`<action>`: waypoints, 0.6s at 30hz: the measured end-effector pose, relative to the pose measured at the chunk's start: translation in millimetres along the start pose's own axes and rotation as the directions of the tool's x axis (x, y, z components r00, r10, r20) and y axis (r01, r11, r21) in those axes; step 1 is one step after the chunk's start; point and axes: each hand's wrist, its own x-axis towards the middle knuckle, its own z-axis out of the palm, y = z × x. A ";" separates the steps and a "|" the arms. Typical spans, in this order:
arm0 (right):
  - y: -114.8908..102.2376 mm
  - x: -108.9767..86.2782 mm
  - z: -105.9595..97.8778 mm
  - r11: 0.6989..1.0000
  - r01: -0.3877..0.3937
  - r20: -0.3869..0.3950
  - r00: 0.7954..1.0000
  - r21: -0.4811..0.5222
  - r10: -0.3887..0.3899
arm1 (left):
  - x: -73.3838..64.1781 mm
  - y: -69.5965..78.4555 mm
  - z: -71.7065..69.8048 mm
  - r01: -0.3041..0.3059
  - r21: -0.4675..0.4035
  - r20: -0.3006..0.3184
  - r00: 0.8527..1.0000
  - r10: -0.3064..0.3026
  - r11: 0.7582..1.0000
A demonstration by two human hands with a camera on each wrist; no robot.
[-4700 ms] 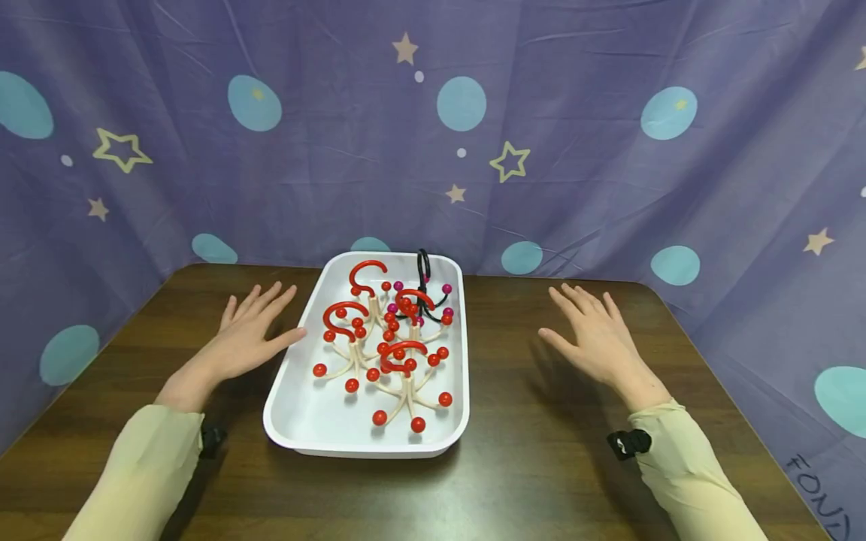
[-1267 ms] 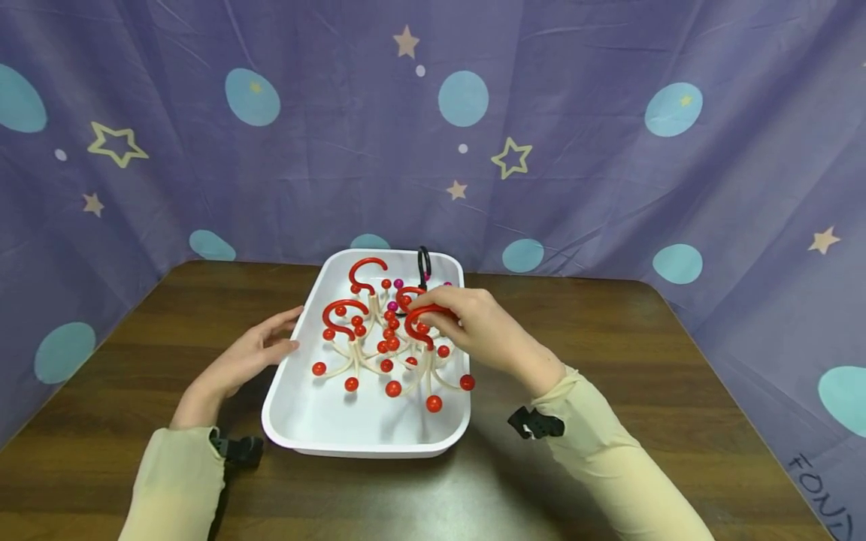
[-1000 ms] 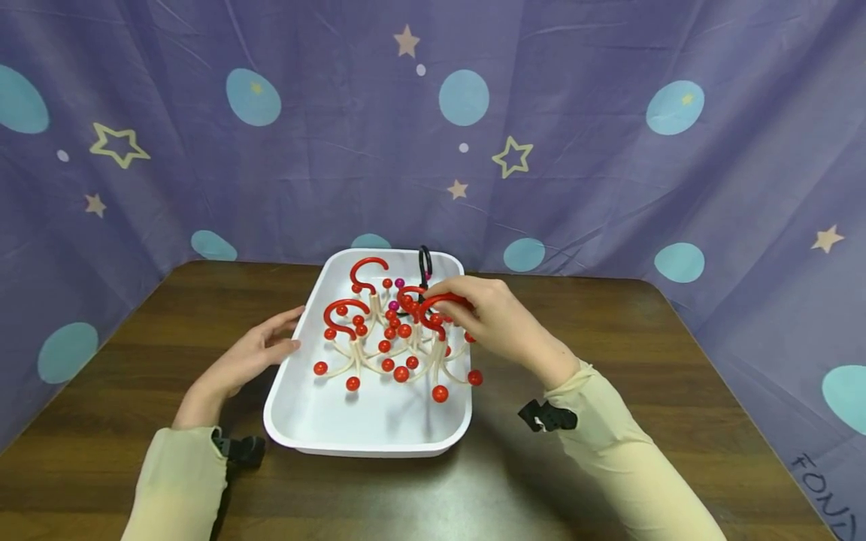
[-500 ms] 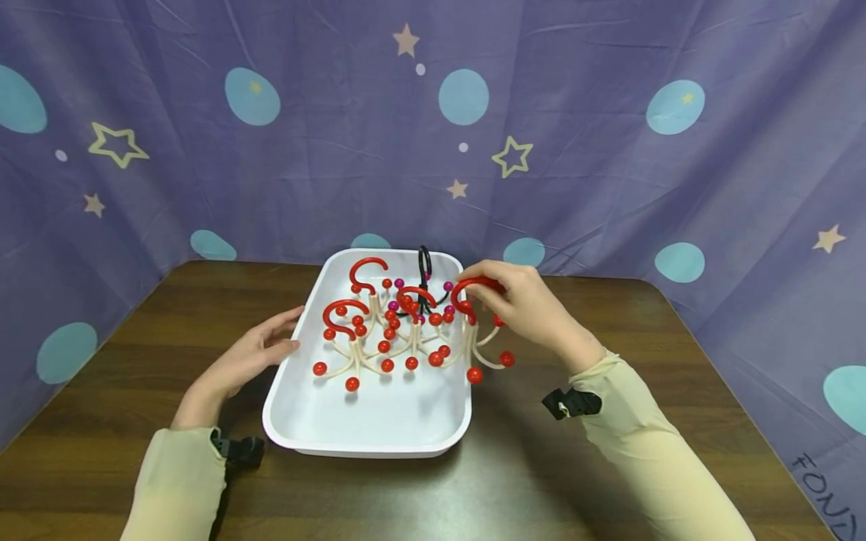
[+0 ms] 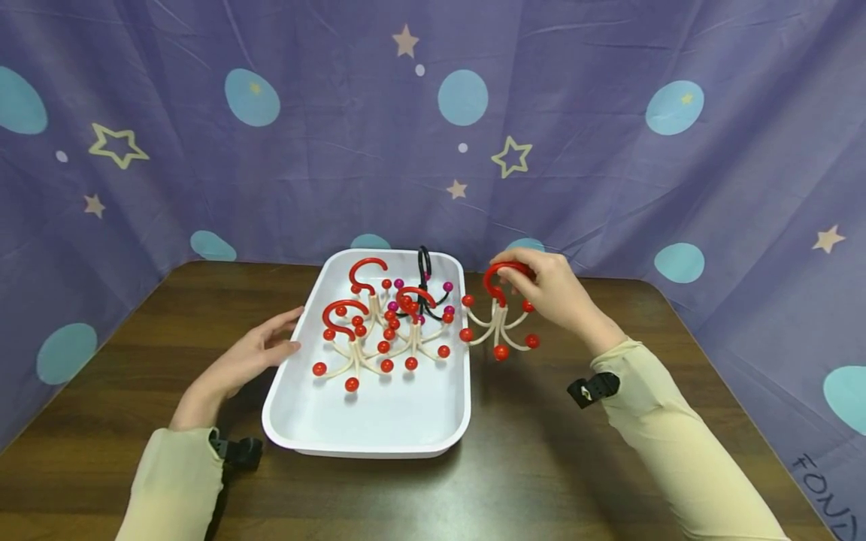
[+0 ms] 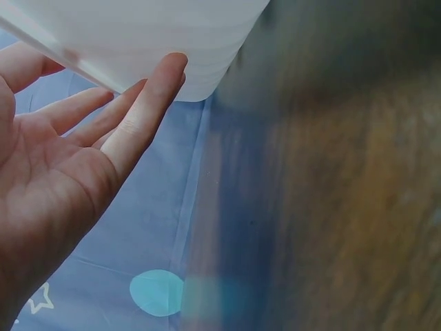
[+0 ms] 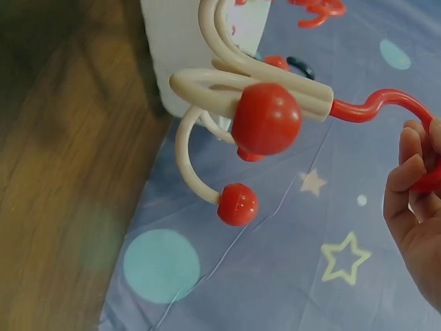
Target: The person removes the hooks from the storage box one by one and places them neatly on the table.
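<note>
In the head view my right hand (image 5: 558,294) pinches the curved red top of a hook (image 5: 499,319) with cream prongs ending in red balls. It hangs upright beyond the right rim of a white tray (image 5: 358,421), over the table. The right wrist view shows my thumb and fingers (image 7: 406,172) around the red bend, while the cream prongs (image 7: 200,158) point away. My left hand (image 5: 233,368) rests at the tray's left side, fingers loosely extended; in the left wrist view the fingertips (image 6: 172,65) are right at the tray's outer wall (image 6: 207,34).
Inside the tray stand three similar red-topped hooks, one at the front left (image 5: 355,353), one behind (image 5: 373,304) and one at the right (image 5: 415,334). A black hook (image 5: 423,274) with magenta balls is at the back. The brown table (image 5: 541,466) meets a purple curtain (image 5: 582,188).
My right hand has taken one red-topped hook from the tray's front right and carried it right and away, past the rim. My left hand came to the tray's side earlier and has stayed there.
</note>
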 end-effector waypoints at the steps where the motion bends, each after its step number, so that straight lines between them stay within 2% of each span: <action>1: 2.6 -0.3 -0.7 1.000 -0.008 -0.002 1.000 0.000 0.008 | 0.2 0.3 0.0 0.002 -0.002 0.002 1.000 -0.002 1.000; 8: 21.9 -1.8 -1.5 0.998 -0.057 -0.020 0.998 -0.022 0.057 | 0.3 3.6 0.1 0.009 -0.022 0.021 1.000 -0.009 1.000; 18: 49.1 -3.1 1.5 0.987 -0.153 -0.040 0.988 -0.054 0.151 | -3.0 3.4 -1.2 0.027 -0.027 0.014 1.000 -0.026 0.999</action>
